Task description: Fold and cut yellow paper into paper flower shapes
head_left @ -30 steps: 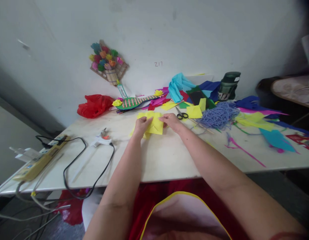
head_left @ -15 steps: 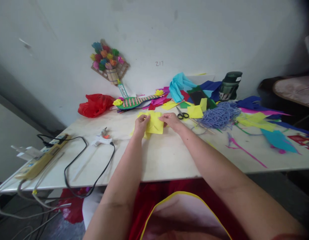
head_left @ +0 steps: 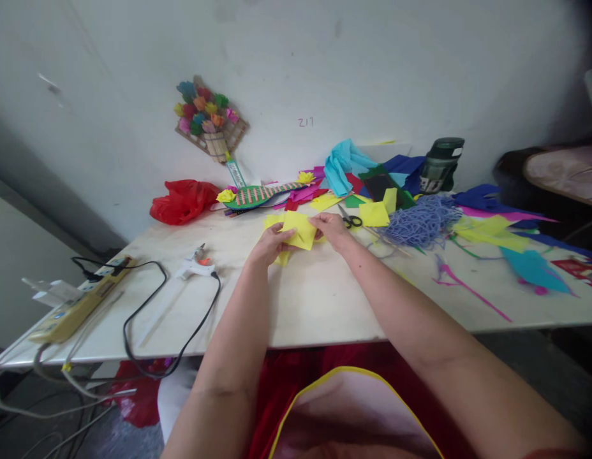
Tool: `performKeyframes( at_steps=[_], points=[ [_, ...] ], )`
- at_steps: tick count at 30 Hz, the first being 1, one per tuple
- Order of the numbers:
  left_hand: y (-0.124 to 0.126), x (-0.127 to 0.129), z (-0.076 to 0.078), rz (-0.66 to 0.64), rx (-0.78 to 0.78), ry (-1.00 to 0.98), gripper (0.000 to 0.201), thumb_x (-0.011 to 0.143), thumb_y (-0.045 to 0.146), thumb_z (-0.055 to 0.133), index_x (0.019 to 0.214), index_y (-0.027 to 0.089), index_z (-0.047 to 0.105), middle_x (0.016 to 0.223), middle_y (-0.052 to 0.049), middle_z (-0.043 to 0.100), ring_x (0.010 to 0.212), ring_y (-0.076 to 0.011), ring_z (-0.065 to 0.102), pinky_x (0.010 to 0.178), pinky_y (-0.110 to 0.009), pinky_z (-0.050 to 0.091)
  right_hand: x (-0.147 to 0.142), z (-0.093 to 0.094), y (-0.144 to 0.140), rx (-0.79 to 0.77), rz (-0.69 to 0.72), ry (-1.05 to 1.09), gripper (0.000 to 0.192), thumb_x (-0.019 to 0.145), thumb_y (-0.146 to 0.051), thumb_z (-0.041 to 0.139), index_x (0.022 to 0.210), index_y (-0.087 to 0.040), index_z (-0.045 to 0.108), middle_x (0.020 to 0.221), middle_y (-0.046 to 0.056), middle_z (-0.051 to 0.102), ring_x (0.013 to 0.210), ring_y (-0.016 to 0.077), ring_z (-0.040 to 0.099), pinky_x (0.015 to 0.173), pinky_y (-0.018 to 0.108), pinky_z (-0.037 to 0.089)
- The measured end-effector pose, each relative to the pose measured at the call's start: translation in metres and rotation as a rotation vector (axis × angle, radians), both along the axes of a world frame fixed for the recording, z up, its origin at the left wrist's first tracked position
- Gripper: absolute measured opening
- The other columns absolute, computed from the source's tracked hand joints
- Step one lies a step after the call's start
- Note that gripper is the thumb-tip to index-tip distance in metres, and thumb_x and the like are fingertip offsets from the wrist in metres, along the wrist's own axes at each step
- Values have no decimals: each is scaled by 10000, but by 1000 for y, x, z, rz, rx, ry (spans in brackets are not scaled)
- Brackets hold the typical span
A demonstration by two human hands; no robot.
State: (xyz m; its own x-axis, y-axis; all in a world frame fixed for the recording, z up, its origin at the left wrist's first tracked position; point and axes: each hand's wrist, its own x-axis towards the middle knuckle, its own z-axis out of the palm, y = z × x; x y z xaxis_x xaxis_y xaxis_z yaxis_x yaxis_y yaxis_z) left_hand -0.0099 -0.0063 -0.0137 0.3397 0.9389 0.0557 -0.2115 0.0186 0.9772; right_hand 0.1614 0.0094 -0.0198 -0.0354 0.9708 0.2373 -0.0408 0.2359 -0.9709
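A yellow paper square (head_left: 300, 229) is held just above the white table (head_left: 315, 299), tilted. My left hand (head_left: 270, 242) grips its left lower edge, and my right hand (head_left: 330, 229) pinches its right edge. More yellow paper pieces (head_left: 273, 221) lie on the table under and behind the held one. Black-handled scissors (head_left: 348, 220) rest just right of my right hand.
A glue gun (head_left: 193, 268) with a black cord and a yellowish power strip (head_left: 78, 303) are at the left. A red plastic bag (head_left: 181, 201), coloured paper scraps, a blue yarn heap (head_left: 420, 220) and a dark green flask (head_left: 439, 166) crowd the back and right. A paper-flower craft (head_left: 207, 121) hangs on the wall.
Both hands have lifted the yellow square off the table and turned it; my left hand shifted from on top of the paper to under its left edge.
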Motion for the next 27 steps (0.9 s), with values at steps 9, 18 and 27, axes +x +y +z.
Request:
performKeyframes(
  at_steps=[9, 18, 27],
  points=[
    [10, -1, -10, 104, 72, 67, 478, 514, 235, 735, 931, 116, 534, 843, -76, 644, 632, -145, 607, 516, -231, 492, 1, -2, 1, 5, 22, 8, 266, 586, -393, 649, 599, -152, 537, 498, -19, 552, 416, 88, 498, 394, 201, 409],
    [11, -1, -11, 153, 110, 71, 480, 514, 248, 731, 931, 122, 529, 771, -53, 644, 601, -146, 609, 509, -239, 493, 0, -3, 1, -48, 162, -15, 388, 535, -299, 714, 860, -135, 578, 557, -16, 595, 446, 95, 526, 386, 190, 416],
    [9, 1, -9, 136, 68, 55, 489, 520, 259, 733, 941, 130, 521, 746, -36, 640, 592, -131, 597, 498, -216, 477, -3, -4, 1, -15, 134, -44, 509, 534, -225, 722, 999, -130, 539, 553, -32, 581, 411, 95, 512, 368, 209, 439]
  ],
)
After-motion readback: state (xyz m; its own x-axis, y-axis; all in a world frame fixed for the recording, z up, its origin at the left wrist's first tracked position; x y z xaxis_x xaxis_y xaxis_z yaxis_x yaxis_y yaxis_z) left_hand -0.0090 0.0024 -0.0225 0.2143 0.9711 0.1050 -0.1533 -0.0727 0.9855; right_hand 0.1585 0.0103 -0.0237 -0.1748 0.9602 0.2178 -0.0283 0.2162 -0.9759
